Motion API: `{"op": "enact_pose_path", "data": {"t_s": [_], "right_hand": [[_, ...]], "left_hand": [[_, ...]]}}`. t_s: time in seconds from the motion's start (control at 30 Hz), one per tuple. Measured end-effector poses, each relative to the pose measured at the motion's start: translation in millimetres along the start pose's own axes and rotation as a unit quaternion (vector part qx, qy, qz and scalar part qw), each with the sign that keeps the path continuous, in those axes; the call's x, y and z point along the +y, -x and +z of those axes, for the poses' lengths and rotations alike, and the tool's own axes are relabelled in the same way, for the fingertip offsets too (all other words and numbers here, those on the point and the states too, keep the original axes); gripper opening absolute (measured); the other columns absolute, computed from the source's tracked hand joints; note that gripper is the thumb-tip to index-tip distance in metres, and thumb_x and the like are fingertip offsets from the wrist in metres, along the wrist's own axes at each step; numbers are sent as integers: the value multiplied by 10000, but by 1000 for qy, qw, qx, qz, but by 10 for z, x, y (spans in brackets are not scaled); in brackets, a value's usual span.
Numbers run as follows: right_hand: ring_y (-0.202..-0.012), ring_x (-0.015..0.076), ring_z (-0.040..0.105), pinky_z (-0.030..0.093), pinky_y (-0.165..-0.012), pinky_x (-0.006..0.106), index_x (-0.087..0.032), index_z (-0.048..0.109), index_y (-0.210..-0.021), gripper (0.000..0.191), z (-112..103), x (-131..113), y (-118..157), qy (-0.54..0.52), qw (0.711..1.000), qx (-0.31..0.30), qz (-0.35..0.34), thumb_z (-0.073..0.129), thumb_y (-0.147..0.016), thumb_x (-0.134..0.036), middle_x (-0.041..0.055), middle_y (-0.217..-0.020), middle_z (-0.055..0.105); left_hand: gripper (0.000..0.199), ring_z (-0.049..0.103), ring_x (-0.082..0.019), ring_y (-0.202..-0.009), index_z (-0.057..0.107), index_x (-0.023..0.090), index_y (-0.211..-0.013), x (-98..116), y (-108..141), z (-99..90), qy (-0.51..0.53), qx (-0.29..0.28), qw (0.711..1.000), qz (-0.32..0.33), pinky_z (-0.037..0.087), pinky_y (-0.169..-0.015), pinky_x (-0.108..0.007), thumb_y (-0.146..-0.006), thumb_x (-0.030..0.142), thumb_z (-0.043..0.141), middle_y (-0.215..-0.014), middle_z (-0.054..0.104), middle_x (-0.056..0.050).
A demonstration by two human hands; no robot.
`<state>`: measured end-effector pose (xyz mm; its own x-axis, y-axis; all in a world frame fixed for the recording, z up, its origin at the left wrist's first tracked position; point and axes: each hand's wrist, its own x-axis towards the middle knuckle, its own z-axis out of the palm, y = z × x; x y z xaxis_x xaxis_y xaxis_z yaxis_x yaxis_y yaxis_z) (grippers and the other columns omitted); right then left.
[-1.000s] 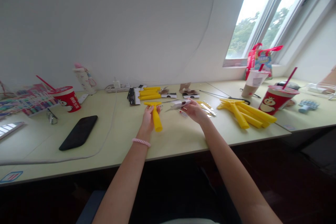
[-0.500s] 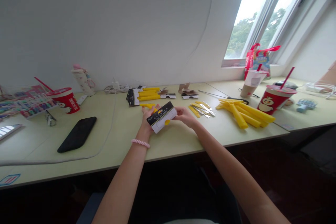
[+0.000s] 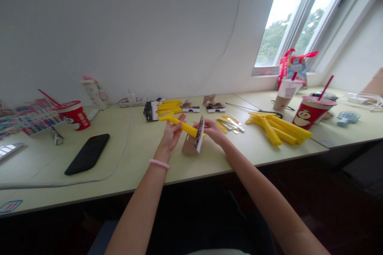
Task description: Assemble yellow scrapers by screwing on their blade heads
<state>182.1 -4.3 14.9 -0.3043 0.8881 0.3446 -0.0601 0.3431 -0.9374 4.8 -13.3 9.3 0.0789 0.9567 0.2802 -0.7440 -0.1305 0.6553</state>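
Observation:
My left hand [image 3: 172,133] holds a yellow scraper [image 3: 186,127] by its handle, with the wide head pointing up and left. The handle's other end passes through a folded black, white and brown card [image 3: 192,143]. My right hand [image 3: 211,129] pinches the card's right side, and its fingertips are partly hidden. Behind my hands lie packed yellow tools [image 3: 169,107] with black and white cards [image 3: 151,111]. Right of my right hand are several flat blades [image 3: 230,124] and a pile of yellow scrapers [image 3: 277,127].
A black phone [image 3: 87,153], a red cup [image 3: 73,115] and a bottle [image 3: 94,93] stand or lie at left. More folded cards [image 3: 215,105] lie at the back. At right are another red cup [image 3: 312,111] and a clear cup [image 3: 287,93]. The table edge [image 3: 197,178] is near.
The card has turned from facing me to nearly edge-on and slid toward the handle's end. More of the yellow scraper now shows in my left hand.

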Motion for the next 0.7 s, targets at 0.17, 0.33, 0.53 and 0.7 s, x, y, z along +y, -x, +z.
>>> {"op": "enact_pose_path", "data": {"t_s": [0.17,0.33,0.53,0.7], "right_hand": [[-689,175,583,449,-623,291,-163,648,-723,143,-20,22,-6,29,999,18,-14,626,-600,-234,20,-717,646],[-642,158,553,413,-571,262,-163,610,-687,121,-54,105,-55,21,997,77,-20,575,-576,-196,0,-658,615],[-580,117,472,350,-531,226,-172,521,-578,16,-100,191,-93,110,989,89,-44,533,-567,-175,-34,-569,527],[-565,116,455,345,-541,231,-175,503,-539,50,-128,212,-101,176,975,127,-46,539,-572,-182,-40,-534,502]], "left_hand": [[549,535,-181,-1096,431,219,-1164,-7,13,12,-6,3,1000,-23,399,-946,-323,-700,-39,571,-1183,568,-93],[454,546,-175,-1078,505,177,-1090,5,-41,-36,16,38,999,-5,418,-932,-307,-692,-32,566,-1139,591,-88],[323,581,-181,-1004,579,117,-959,-32,-23,-35,-22,20,998,-58,440,-897,-288,-660,0,622,-1032,628,-94],[420,588,-174,-978,528,199,-1111,-50,28,54,-44,33,996,-67,447,-882,-322,-713,107,625,-1025,627,-62]]}}
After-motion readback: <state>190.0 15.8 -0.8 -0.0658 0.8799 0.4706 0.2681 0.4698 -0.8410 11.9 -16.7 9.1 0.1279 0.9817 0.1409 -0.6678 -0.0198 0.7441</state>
